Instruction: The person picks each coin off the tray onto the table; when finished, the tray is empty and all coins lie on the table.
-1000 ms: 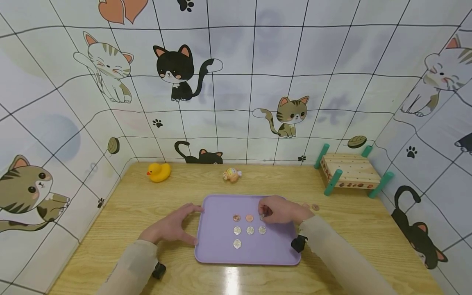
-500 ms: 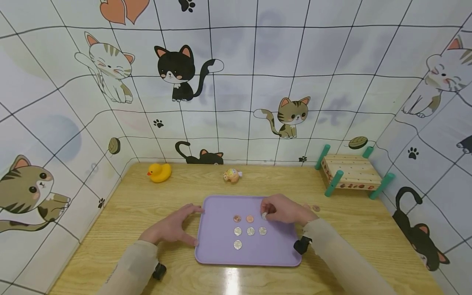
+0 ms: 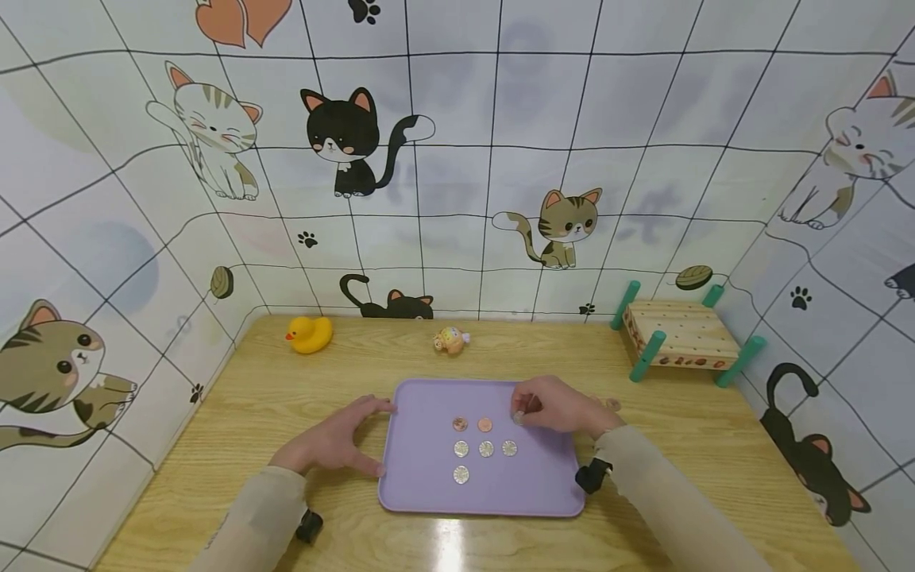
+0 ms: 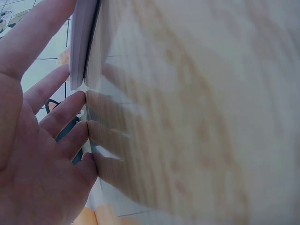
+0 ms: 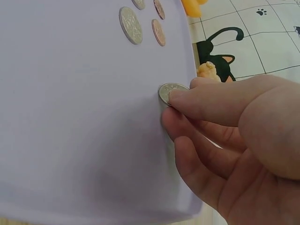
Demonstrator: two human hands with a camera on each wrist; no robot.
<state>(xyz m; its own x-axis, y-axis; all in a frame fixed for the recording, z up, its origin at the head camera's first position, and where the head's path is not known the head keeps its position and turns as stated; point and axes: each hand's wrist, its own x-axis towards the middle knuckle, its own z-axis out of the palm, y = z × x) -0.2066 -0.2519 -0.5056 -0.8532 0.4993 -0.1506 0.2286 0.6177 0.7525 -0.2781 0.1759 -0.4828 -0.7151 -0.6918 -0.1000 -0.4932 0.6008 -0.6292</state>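
Between thumb and fingers my right hand [image 3: 554, 407] pinches a silver coin [image 5: 170, 90], held over the right part of the purple tray [image 3: 422, 492]. Two copper coins lie in the tray's back row, the nearer one a copper coin [image 3: 484, 425] left of that hand. In front of them is a row of silver coins ending in a silver coin [image 3: 509, 448] on the right. One more silver coin [image 3: 461, 474] lies by itself at the front. My left hand [image 3: 332, 435], fingers spread, rests on the table with thumb and fingertips at the tray's left edge.
A yellow rubber duck [image 3: 310, 334] and a small figurine [image 3: 450, 340] stand at the table's back. To the back right is a wooden pegboard stand [image 3: 679, 330] with green legs. Beyond the right wrist lies a copper coin [image 3: 612, 404] on the table.
My right hand has shifted slightly right with the silver coin, away from the copper coins. The left hand has stayed at the tray edge.
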